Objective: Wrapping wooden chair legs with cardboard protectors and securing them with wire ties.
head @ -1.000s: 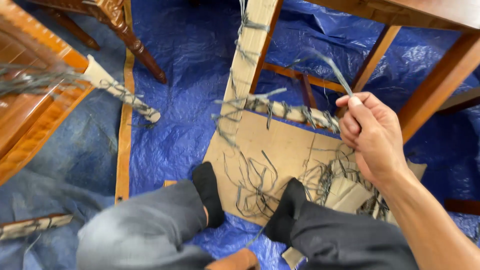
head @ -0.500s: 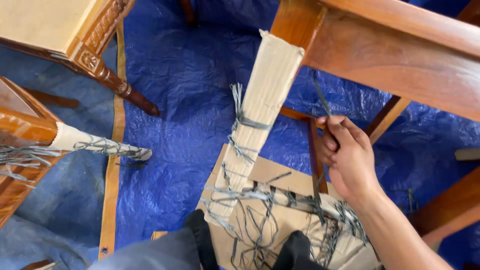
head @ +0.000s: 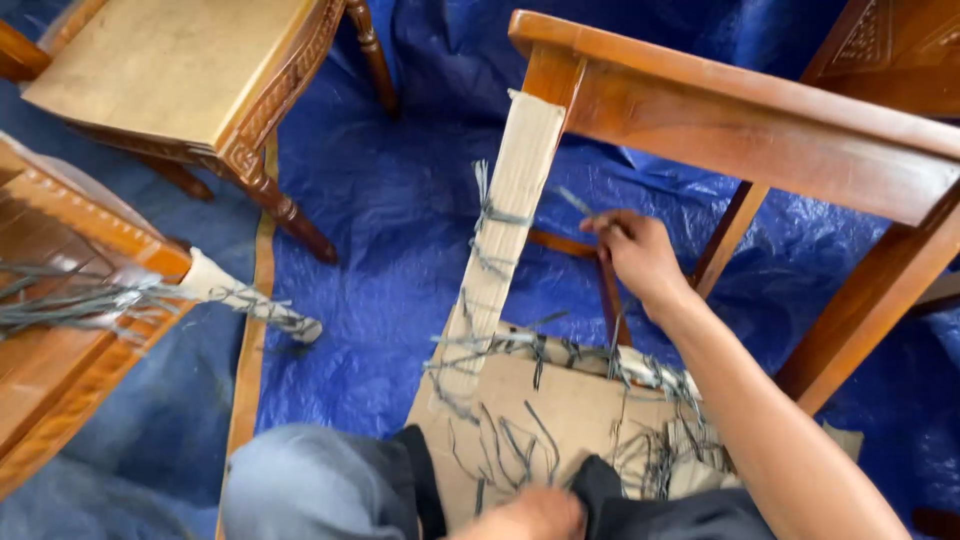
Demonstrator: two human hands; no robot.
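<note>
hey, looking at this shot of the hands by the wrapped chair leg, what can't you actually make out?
Head view only:
- Left hand: cut off by the bottom edge, blurred; its grip can't be told.
- Right hand: fingertips too small to show whether they pinch a grey strip.
- Chair leg: wood hidden under cardboard wrapping.

Two hands [head: 640,255], one blue tarp [head: 400,230], one cardboard sheet [head: 570,410].

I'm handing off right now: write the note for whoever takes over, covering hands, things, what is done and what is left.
Right hand: raised by the chair's rear leg, fingers pinched on a thin grey strip.
Left hand: low at the frame's bottom edge; its grip cannot be told.
Front chair leg: wrapped in cardboard, tied with grey strips.
Flat cardboard sheet lies on the blue tarp, loose strips scattered on it.
Done: one leg wrapped. Left: other legs of this chair show bare wood.
</note>
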